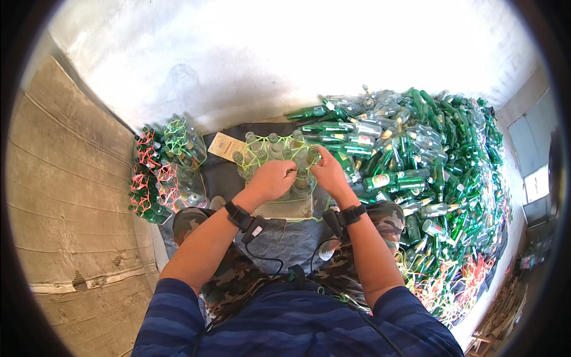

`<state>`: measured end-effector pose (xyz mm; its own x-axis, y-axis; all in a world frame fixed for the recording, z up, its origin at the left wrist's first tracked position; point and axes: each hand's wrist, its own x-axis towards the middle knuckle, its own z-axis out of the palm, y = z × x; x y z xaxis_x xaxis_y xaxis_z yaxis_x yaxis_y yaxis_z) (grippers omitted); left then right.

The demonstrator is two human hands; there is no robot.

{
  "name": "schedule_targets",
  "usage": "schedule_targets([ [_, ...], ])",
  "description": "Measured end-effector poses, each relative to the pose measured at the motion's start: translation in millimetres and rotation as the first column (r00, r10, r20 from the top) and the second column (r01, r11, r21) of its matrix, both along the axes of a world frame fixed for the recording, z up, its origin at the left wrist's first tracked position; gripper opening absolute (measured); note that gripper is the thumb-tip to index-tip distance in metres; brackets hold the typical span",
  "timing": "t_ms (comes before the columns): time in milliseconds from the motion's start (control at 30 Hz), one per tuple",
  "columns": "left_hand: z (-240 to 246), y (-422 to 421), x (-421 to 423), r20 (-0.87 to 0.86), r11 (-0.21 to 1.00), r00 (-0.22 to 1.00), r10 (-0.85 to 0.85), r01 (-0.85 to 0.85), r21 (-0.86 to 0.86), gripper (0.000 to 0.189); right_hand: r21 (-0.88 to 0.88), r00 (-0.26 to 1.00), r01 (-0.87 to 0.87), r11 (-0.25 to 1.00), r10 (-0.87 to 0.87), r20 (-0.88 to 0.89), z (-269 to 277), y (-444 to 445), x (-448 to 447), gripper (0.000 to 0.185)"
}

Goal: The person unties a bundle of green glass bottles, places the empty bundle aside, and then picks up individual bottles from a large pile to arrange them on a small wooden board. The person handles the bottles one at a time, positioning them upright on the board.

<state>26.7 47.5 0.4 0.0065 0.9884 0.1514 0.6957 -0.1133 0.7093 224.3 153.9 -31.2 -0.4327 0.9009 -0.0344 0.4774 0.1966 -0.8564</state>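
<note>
Several clear glass bottles point(276, 149) stand upright in a cluster before me, with a yellow-green plastic strap net point(254, 158) laced around their necks. My left hand point(273, 178) is closed over the near side of the cluster, its fingertips curled; whether they pinch a strap is hidden. At the cluster's right edge, my right hand point(329, 168) has its index finger extended to a bottle neck and its thumb bent below; a strap between them cannot be made out. A pale flat board point(285, 211) lies under the near bottles.
A large heap of green and clear bottles point(401, 147) lies at right, with red and yellow-green straps point(459, 285) nearby. Netted bottle bundles point(167, 178) stand at left beside corrugated cardboard point(76, 192). A printed tan card point(225, 146) lies behind the cluster, before a white wall point(223, 58).
</note>
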Motion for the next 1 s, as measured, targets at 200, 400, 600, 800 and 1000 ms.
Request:
schedule_targets([
  [200, -2, -1, 0, 0.005, 1.0, 1.0, -0.003, 0.003, 0.022, 0.021, 0.064, 1.0, 0.014, 0.998, -0.015, 0.012, -9, 0, -3, 0.064],
  [400, -2, 0, 3, -0.025, 0.999, 1.0, -0.002, 0.003, 0.034, 0.02, 0.178, 0.999, 0.031, 0.983, -0.034, 0.015, -21, 4, -6, 0.061],
  [600, 14, -15, -5, -0.182, 0.974, 0.983, 0.017, 0.024, 0.225, 0.017, 0.145, 0.999, 0.045, 0.988, -0.045, -0.001, -17, 0, -8, 0.059],
  [800, 41, -28, -50, -0.124, 0.881, 0.933, 0.339, -0.269, 0.389, 0.027, 0.062, 0.998, 0.041, 0.997, -0.044, 0.055, -6, -2, -10, 0.064],
  [1000, 23, -43, -83, -0.129, 0.885, 0.878, 0.461, -0.465, -0.009, 0.069, 0.047, 0.998, 0.047, 0.998, -0.049, 0.05, -6, -2, -12, 0.064],
])
